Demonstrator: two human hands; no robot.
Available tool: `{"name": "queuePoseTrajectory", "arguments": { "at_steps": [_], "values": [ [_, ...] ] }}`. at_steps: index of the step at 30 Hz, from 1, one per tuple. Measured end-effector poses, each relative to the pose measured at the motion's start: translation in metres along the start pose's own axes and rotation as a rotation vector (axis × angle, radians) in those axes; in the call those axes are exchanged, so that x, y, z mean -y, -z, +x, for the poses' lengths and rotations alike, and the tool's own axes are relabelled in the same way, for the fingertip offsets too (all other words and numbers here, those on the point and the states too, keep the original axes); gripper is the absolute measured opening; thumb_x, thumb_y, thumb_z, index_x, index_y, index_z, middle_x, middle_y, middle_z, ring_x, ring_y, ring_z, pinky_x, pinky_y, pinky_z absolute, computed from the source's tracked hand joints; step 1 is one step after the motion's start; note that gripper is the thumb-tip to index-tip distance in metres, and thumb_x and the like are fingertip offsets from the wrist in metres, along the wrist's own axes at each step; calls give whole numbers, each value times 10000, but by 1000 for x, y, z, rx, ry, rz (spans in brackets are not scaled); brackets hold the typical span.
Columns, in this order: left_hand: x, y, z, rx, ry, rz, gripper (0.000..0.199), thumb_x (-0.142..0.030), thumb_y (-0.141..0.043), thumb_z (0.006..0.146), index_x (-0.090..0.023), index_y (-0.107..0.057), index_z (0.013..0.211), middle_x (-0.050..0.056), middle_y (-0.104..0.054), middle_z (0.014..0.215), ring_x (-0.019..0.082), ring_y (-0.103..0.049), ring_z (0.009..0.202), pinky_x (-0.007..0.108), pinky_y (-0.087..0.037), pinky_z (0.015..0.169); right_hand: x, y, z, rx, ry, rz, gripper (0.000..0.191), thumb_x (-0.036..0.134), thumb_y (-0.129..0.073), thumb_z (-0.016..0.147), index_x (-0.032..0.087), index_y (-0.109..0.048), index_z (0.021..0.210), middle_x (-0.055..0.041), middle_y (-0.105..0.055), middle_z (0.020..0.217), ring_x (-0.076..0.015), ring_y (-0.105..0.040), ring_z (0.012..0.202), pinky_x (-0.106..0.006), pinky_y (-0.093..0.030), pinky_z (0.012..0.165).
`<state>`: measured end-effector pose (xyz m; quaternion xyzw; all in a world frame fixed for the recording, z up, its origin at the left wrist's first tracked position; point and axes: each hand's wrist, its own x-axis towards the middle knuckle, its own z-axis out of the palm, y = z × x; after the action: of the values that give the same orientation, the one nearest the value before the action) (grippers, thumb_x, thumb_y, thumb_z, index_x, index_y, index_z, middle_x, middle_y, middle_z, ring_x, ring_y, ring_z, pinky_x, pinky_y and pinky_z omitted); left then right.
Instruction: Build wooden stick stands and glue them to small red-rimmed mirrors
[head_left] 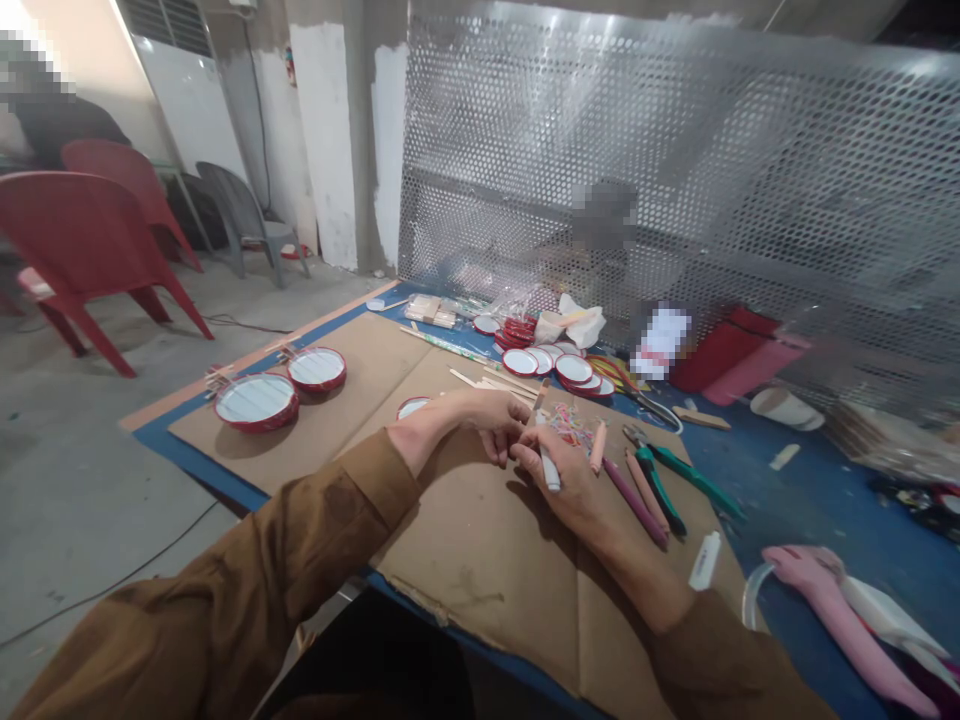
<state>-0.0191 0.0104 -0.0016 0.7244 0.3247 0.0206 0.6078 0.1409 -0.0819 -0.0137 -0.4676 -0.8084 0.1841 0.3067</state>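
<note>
My right hand (562, 468) is closed around a slim white pen-like tube (551, 470), which slants up between thumb and fingers. My left hand (491, 418) meets it at the fingertips, its fingers curled; what they pinch, if anything, is hidden. Just behind my hands lie pale wooden sticks (517, 385) and a tangle of coloured rubber bands (571, 425). A white disc with a red rim (412, 406) is partly covered by my left wrist. On the right are a purple pencil-like rod (634, 500), pinkish rods (649, 490) and green-handled pliers (660, 492).
Cardboard (472, 560) covers part of the blue table. Two red-rimmed round pieces (255, 400) stand at left. More white discs (574, 369), scissors (656, 408) and a phone (664, 340) lie toward the perforated metal screen (510, 150). A pink-handled tool (847, 620) is at right.
</note>
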Motion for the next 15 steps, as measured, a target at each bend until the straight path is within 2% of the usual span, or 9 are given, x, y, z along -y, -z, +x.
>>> {"name": "queuePoseTrajectory", "arguments": {
  "at_steps": [9,15],
  "values": [
    [-1,1,-1,15,3,15,180,-142,-504,772,-175,-569,937,-13,-650,697,105,-659,618,274,-577,644,2,-1,1,2,-21,-2,221,383,-481,908,221,-564,783,-5,-633,745,-162,-566,668,-284,-422,656],
    [2,2,1,20,-15,-22,177,-170,-542,768,-179,-579,942,-12,-656,708,118,-668,635,288,-579,650,11,6,0,16,-30,-19,238,390,-456,917,224,-591,814,-17,-668,760,-176,-613,717,-299,-454,703]
  ]
}}
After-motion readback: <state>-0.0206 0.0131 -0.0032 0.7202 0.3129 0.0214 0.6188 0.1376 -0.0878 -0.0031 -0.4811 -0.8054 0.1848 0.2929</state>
